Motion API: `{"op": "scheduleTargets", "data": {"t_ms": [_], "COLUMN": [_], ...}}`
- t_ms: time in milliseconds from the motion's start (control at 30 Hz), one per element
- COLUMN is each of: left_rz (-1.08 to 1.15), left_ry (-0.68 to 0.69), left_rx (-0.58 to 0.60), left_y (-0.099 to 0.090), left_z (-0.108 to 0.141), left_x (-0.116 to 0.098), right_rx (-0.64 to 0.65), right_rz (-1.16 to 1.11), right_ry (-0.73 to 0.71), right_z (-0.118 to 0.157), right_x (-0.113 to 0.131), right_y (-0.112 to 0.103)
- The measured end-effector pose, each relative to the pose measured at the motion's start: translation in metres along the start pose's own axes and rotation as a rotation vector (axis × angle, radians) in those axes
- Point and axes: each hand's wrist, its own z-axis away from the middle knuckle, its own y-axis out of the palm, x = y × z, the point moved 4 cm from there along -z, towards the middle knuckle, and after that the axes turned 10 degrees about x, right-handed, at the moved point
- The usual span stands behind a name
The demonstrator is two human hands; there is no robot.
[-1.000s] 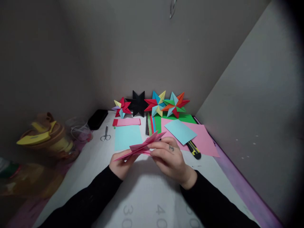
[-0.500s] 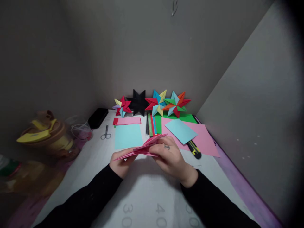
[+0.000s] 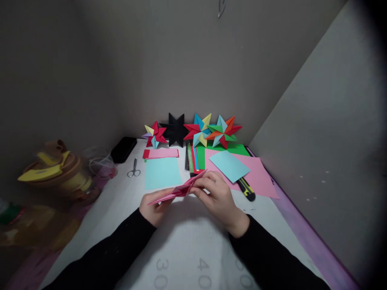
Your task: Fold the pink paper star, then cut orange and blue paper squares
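Note:
Between my hands, above the white table, is a folded pink paper piece [image 3: 178,191] with pointed ends and several layers. My left hand [image 3: 155,205] grips its left part from beneath, most of those fingers hidden under the paper. On the other side my right hand [image 3: 216,197] pinches the paper's right edge between thumb and fingers. Just behind the paper lies a light blue sheet [image 3: 163,173]. A second light blue sheet [image 3: 229,166] rests on a large pink sheet [image 3: 263,175], partly covering a yellow and black utility knife [image 3: 246,190].
Along the back wall stand folded paper stars, one black [image 3: 176,129], others multicoloured [image 3: 223,132]. Small scissors [image 3: 134,168], a black phone [image 3: 123,149] and pink strips [image 3: 161,153] lie at the back left. A brown pot [image 3: 56,171] with yellow parts stands far left.
My right fingers have shifted their pinch on the pink paper, and its layers now sit closer together. My left hand holds nearly the same place.

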Motion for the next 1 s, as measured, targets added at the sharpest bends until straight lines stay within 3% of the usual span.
{"op": "scheduleTargets", "data": {"t_ms": [200, 367, 533, 833, 1000], "left_rz": [0.0, -0.017, -0.041, -0.043, -0.063], "left_ry": [-0.052, -0.057, -0.039, -0.043, -0.038], "left_rx": [-0.048, 0.012, 0.025, 0.033, 0.024], "left_y": [-0.002, -0.004, -0.004, 0.0, 0.0], "left_z": [0.002, 0.003, 0.003, 0.003, 0.004], "left_x": [0.007, 0.015, 0.01, -0.007, -0.005], "right_rx": [0.07, 0.186, 0.288, 0.306, 0.272], "right_rz": [0.024, 0.093, 0.215, 0.276, 0.302], "right_ry": [-0.11, -0.241, -0.208, -0.208, -0.229], "right_z": [-0.002, -0.003, -0.003, -0.002, -0.002], "right_x": [-0.003, -0.002, 0.0, 0.006, 0.005], "right_y": [-0.004, -0.003, 0.002, 0.002, 0.0]}}
